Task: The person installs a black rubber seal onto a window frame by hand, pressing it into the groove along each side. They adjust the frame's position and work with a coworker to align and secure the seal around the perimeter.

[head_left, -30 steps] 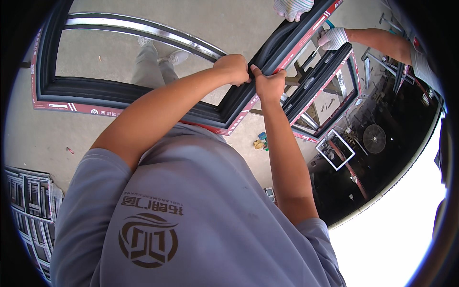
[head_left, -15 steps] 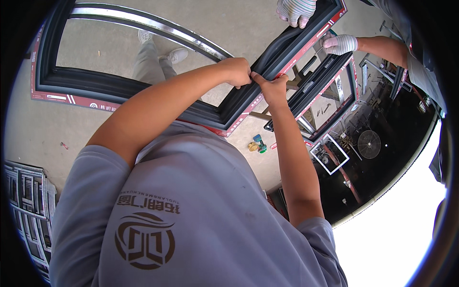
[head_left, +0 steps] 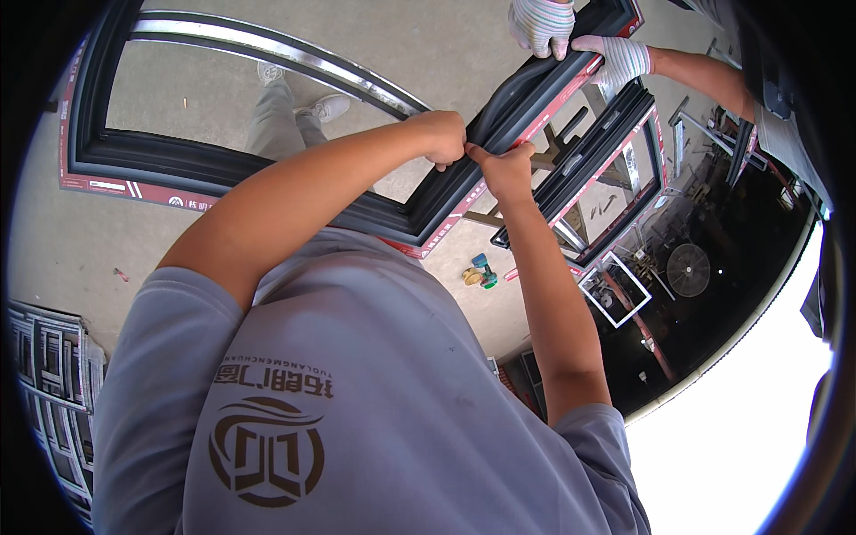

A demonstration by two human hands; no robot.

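A large dark window frame [head_left: 205, 153] with red protective tape along its outer side lies across in front of me. Along its right-hand bar a black rubber sealing strip [head_left: 499, 94] bows up out of its channel. My left hand [head_left: 440, 139] is closed at the inner edge of that bar, its fingers pinched at the near end of the raised strip. My right hand [head_left: 506, 169] grips the same bar from the outer side, thumb pressed on the strip beside my left hand's fingertips. What lies between the fingers is partly hidden.
A co-worker's two gloved hands [head_left: 541, 25] [head_left: 617, 61] are on the bar's far end. Another dark frame [head_left: 615, 169] stands to the right. A cordless power tool [head_left: 480, 271] lies on the floor; metal frames [head_left: 53, 383] are stacked at lower left. A round fan [head_left: 688, 269] stands at right.
The co-worker's one gloved hand has moved from beside the bar's outer side up onto its top, near the other glove. My hands stay at nearly the same place.
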